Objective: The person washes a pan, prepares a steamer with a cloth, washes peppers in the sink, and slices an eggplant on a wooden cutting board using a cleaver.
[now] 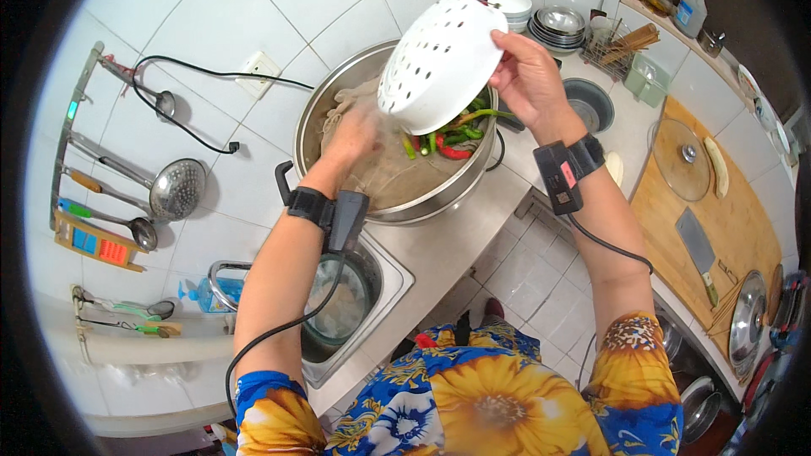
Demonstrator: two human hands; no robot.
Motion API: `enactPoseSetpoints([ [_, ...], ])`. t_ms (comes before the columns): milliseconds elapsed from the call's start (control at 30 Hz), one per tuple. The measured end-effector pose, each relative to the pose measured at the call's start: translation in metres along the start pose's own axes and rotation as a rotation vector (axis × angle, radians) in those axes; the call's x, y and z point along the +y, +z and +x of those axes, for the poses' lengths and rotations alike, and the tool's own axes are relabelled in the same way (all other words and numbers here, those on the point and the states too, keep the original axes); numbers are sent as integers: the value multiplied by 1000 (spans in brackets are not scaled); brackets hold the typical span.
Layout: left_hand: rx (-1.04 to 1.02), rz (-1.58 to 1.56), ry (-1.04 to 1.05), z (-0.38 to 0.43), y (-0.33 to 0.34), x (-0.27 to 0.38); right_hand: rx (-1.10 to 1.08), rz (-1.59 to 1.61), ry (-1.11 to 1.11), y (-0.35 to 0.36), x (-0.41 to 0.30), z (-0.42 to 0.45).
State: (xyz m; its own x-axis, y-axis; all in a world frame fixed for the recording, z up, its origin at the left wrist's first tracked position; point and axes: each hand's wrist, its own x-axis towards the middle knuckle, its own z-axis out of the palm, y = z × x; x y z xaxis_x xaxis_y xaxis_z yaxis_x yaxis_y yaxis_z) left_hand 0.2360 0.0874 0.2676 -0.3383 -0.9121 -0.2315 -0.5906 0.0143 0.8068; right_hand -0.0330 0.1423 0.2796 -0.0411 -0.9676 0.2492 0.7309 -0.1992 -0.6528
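Note:
My right hand [535, 76] grips the rim of a white plastic colander [443, 60], which is tipped on its side over a large steel steamer pot [437, 199]. Red and green chilli peppers [453, 142] lie below the colander's rim, on a brown steamer cloth [399, 174] inside the pot. My left hand [355, 139] reaches into the pot over the cloth, beside the colander's lower edge. Steam and the colander blur its fingertips, so I cannot see whether they hold anything.
A sink [380, 266] with a water-filled basin adjoins the counter. Right of the pot stand a grey pan [589, 104] and stacked bowls [557, 25]. A cleaver [695, 240] and a glass lid [681, 168] lie on a wooden board [741, 221]. Ladles hang on the left wall.

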Motion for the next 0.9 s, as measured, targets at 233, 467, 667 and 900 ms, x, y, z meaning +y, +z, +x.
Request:
enactPoseSetpoints([
  [233, -151, -96, -134, -2, 27, 1, -13, 180, -45, -2, -12, 7],
  [467, -185, -31, 21, 9, 30, -26, -36, 230, -41, 6, -2, 7],
  [667, -243, 63, 122, -16, 10, -31, 48, 247, -75, 5, -22, 4],
  [900, 100, 547, 286, -4, -16, -48, 33, 251, -143, 21, -33, 12],
])
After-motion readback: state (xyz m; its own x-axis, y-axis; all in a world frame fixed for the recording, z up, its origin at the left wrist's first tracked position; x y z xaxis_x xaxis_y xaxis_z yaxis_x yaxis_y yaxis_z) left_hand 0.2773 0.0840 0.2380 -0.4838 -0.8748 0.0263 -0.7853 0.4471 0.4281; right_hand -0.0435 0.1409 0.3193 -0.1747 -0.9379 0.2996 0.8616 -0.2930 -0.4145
